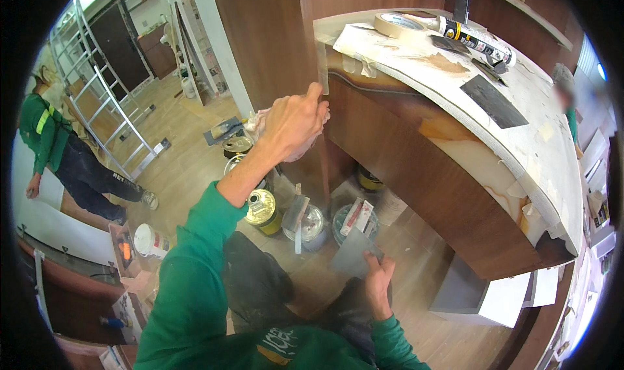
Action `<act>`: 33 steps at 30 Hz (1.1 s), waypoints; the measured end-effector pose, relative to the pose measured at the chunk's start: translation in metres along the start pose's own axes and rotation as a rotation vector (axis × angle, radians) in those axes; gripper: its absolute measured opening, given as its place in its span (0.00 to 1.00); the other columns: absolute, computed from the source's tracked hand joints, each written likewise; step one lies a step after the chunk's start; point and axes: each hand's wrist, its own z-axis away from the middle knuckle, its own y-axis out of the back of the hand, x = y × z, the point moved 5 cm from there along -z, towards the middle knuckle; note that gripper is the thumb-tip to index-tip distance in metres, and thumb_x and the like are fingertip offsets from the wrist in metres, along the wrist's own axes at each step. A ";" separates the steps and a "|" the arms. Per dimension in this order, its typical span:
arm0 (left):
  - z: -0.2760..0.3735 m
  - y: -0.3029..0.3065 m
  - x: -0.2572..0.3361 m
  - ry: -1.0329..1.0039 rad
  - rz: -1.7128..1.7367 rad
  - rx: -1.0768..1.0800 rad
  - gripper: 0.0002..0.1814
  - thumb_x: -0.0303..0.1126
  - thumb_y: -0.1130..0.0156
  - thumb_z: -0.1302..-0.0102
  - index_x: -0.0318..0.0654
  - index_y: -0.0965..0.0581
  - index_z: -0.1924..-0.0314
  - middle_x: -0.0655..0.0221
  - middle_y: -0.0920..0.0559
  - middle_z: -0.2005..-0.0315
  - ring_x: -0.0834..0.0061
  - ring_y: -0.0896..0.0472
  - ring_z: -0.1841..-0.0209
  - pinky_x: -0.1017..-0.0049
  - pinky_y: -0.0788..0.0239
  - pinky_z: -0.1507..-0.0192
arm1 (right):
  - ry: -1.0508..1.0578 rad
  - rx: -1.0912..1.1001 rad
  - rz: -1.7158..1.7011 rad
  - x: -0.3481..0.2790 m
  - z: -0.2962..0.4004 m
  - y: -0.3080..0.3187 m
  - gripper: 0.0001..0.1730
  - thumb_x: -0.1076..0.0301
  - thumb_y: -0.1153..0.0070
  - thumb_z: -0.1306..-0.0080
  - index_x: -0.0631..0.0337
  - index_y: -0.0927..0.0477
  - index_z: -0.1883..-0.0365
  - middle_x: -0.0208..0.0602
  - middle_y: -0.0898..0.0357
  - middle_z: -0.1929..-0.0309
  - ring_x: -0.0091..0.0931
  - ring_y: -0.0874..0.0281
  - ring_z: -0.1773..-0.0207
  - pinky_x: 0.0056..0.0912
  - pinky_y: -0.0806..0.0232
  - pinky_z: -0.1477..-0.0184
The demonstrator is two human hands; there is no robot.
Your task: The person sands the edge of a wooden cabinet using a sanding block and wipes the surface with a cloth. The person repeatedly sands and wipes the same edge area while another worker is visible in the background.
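My left hand is closed around a crumpled whitish cloth, its fingers at the left end of the curved counter's stone edge. Low in front of me, my right hand grips a thin grey flat sheet, which is tilted above the floor. Paper covers the countertop. On it lie a roll of masking tape, a cartridge of sealant or adhesive and a dark flat sheet. Brown wood panelling faces the counter below the stone.
Several cans and buckets stand on the floor, among them a yellow metal can and a grey-lidded can. A co-worker stands at the left near an aluminium ladder. Another person is beyond the counter. White drawers jut out at the right.
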 end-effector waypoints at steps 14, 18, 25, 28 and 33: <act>-0.008 -0.016 -0.001 -0.187 -0.027 0.091 0.09 0.34 0.42 0.30 0.38 0.29 0.59 0.56 0.18 0.81 0.52 0.17 0.77 0.55 0.25 0.74 | -0.069 -0.024 -0.024 0.038 0.004 0.003 0.10 0.72 0.41 0.35 0.71 0.17 0.60 0.28 0.19 0.65 0.21 0.26 0.62 0.26 0.34 0.55; -0.011 -0.016 -0.004 -0.165 -0.062 0.033 0.11 0.34 0.42 0.31 0.36 0.31 0.59 0.53 0.19 0.81 0.50 0.17 0.78 0.54 0.26 0.74 | -0.092 -0.060 0.016 0.045 0.003 -0.001 0.12 0.72 0.42 0.35 0.72 0.16 0.57 0.30 0.18 0.63 0.22 0.25 0.61 0.26 0.34 0.55; -0.024 0.010 -0.006 -0.054 -0.097 -0.102 0.16 0.38 0.41 0.32 0.31 0.31 0.58 0.47 0.18 0.78 0.44 0.17 0.72 0.51 0.24 0.67 | -0.064 0.005 -0.044 0.038 0.007 0.003 0.12 0.71 0.40 0.35 0.73 0.17 0.59 0.24 0.22 0.70 0.17 0.31 0.64 0.24 0.36 0.61; -0.032 0.027 -0.014 -0.021 0.001 -0.190 0.15 0.37 0.42 0.33 0.30 0.29 0.60 0.45 0.18 0.75 0.41 0.17 0.69 0.51 0.25 0.63 | -0.069 -0.003 0.004 0.038 0.010 0.006 0.11 0.71 0.41 0.35 0.72 0.17 0.61 0.24 0.23 0.71 0.17 0.31 0.65 0.24 0.37 0.62; -0.047 0.060 -0.022 0.009 0.173 -0.317 0.13 0.35 0.43 0.35 0.29 0.26 0.63 0.50 0.20 0.76 0.52 0.20 0.70 0.58 0.29 0.63 | -0.065 -0.013 -0.024 0.045 0.009 0.004 0.10 0.72 0.41 0.35 0.72 0.18 0.63 0.22 0.24 0.72 0.17 0.33 0.66 0.24 0.38 0.63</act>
